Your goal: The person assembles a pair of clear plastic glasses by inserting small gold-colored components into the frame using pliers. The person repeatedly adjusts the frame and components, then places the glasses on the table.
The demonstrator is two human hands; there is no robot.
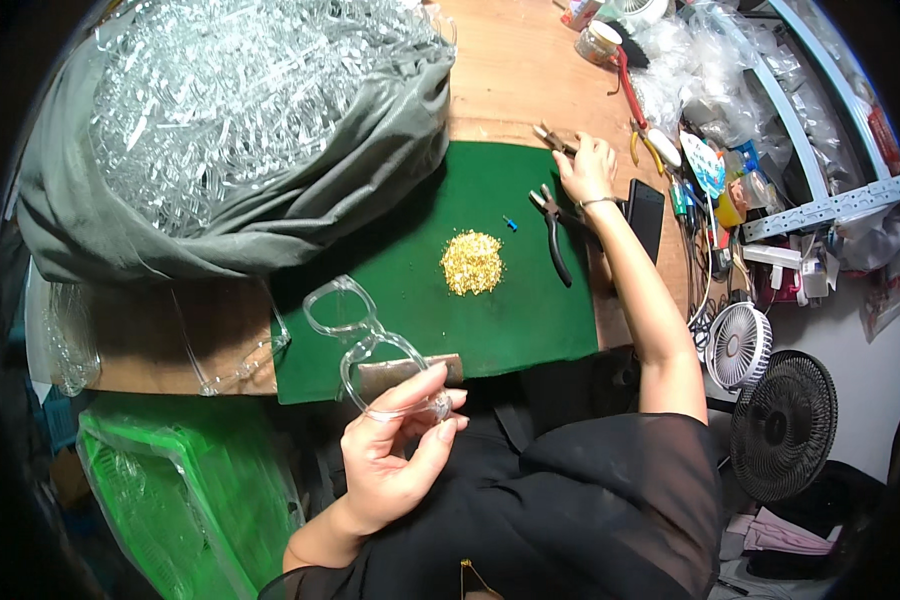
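My left hand (pixel 395 460) pinches a clear plastic eyeglass frame (pixel 375 335) by its lower right corner, near the front edge of the green mat (pixel 390 250). No temple arms show on it. At the mat's far right corner, my right hand (pixel 588 170) is closed over a pair of pliers (pixel 553 138); their jaws stick out to the left and the handles are hidden beneath it. Nearer to me lie dark-handled pliers (pixel 553 235), spread apart. A heap of small gold-coloured parts (pixel 472 263) sits mid-mat, with a small blue-handled piece (pixel 510 223) beyond it.
A grey cloth-lined container (pixel 370 170) heaped with clear plastic pieces (pixel 230 100) fills the far left. A phone (pixel 645 220), cables and tools line the right. Fans (pixel 738 345) stand at the lower right. A green crate (pixel 180 480) is at the lower left.
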